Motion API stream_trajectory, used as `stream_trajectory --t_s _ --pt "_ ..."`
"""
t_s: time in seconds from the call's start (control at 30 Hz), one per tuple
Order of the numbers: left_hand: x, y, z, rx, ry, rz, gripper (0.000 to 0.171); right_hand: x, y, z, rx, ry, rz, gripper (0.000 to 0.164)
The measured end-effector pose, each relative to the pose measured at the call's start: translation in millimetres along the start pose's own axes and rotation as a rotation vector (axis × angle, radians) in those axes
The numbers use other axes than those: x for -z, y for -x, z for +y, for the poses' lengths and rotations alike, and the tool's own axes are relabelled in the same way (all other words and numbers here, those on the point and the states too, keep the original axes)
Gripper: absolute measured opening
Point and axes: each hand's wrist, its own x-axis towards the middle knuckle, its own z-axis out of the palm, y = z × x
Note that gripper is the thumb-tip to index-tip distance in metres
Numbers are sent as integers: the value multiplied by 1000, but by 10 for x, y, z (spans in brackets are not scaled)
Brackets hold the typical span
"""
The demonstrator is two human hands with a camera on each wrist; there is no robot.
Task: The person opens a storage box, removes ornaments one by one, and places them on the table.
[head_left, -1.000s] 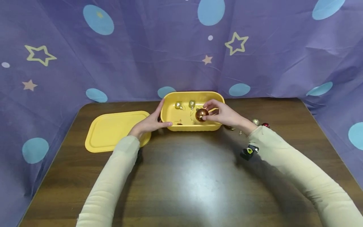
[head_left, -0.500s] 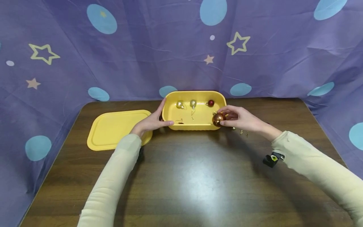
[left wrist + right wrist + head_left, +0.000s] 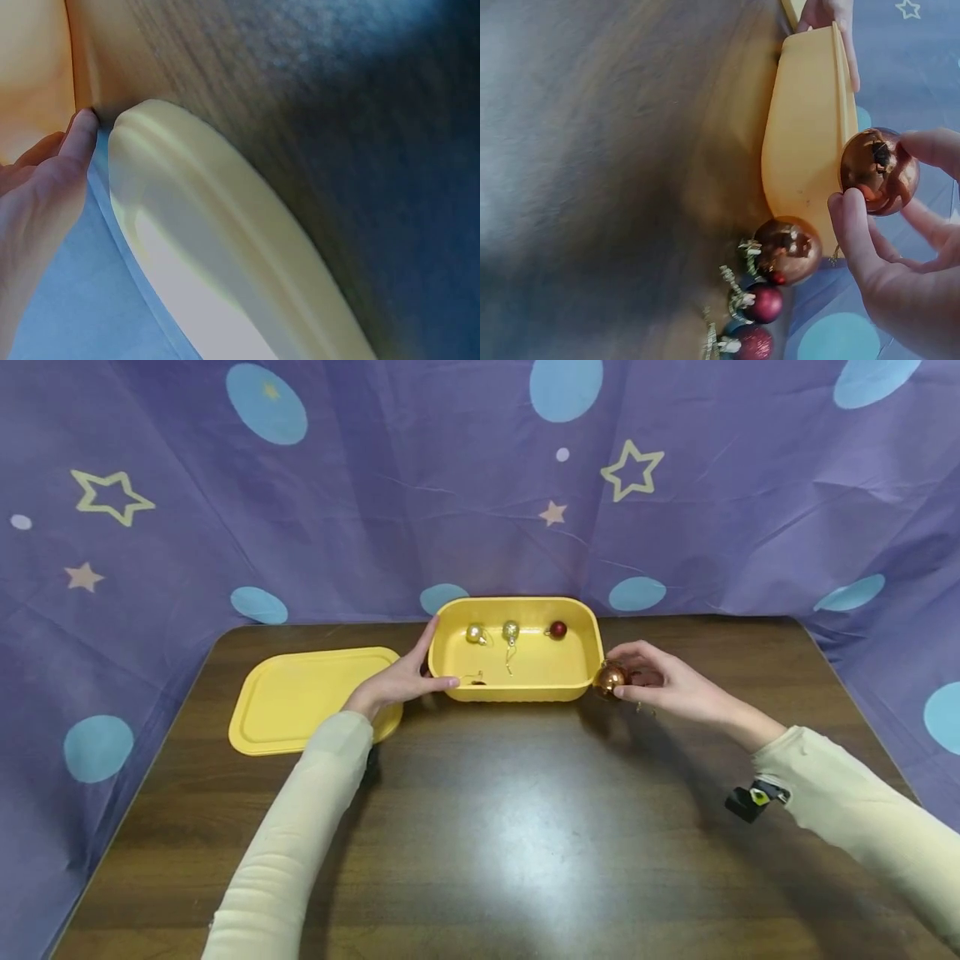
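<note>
In the right wrist view my right hand [image 3: 907, 262] pinches a shiny copper-brown Christmas ball [image 3: 877, 169] between thumb and fingers. From the head view this ball is just outside the right end of a yellow box [image 3: 517, 693]. My left hand [image 3: 401, 683] rests at the box's left end, fingers straight along the side and thumb over the front rim. Inside the box lie a gold ball [image 3: 474, 633], a glittery gold ball [image 3: 511, 630] with a cord and a small red ball [image 3: 557, 629]. Another ornament is mostly hidden behind the front wall.
A yellow lid [image 3: 292, 702] lies flat left of the box, partly under the left wrist. Beside the box's right end, a second copper ball [image 3: 787, 251], a dark red ball [image 3: 763, 302] and a glittery red ball [image 3: 751, 341] form a row. A purple curtain [image 3: 480, 485] hangs behind the table.
My right hand has carried the copper ball from over the box to the right, past its end. The red ball in the box has come into sight. The left hand keeps its place.
</note>
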Motion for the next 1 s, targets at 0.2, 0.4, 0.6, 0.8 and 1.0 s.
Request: stream_trajectory --t_s 0.2,0.4,0.6,0.8,1.0 --pt "3 7 -4 -27 -3 1 108 7 108 60 -48 24 -9 38" --pt "6 15 -18 -31 -14 8 109 -25 179 148 -112 2 -2 37" --pt "18 -2 23 -19 -19 -9 109 -61 235 263 -140 75 18 31" --pt "21 82 216 -5 -5 -28 109 -89 244 344 -174 54 27 30" --pt "26 182 360 13 0 -38 107 -127 235 394 -236 95 63 33"
